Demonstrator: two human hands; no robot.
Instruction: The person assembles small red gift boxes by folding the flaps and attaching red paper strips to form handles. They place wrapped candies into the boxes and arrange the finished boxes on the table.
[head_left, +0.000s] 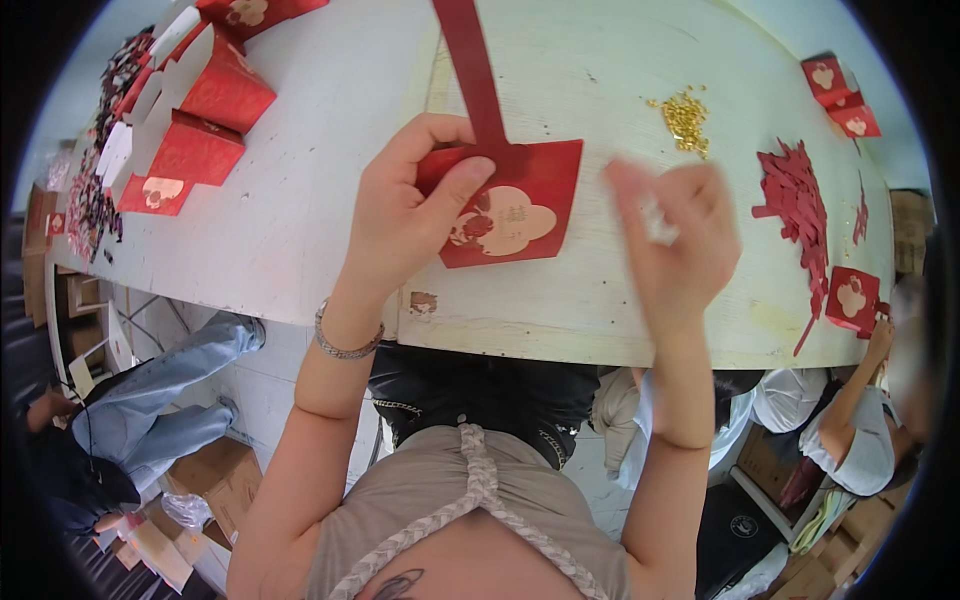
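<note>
Red envelope (520, 205): flat on the white table (330, 200), close to the near edge, gold flower emblem facing up. Long red strip (475, 70) running from its top edge away toward the far side of the table.

Left hand (405, 215): clamped on the envelope's left edge, thumb on top near the emblem, fingers curled over the upper left corner. Silver bracelet (345, 345) at the wrist.

Right hand (675, 240): raised just right of the envelope, apart from it, blurred; fingers loosely curled around something small and pale, grip impossible to tell.

Open room: bare tabletop left of the envelope up to the row of folded red envelopes (190, 120) along the far left edge. Bare strip right of the envelope, bounded by a small heap of gold pieces (685, 118) beyond the right hand and a pile of red paper strips (800, 210) further right. Single red envelopes near the right rim, one at the near edge (852, 298), two at the far corner (838, 95).

Near table edge: just below the envelope, chipped spot at the rim under the left hand. Other persons seated past the left and right table ends.
</note>
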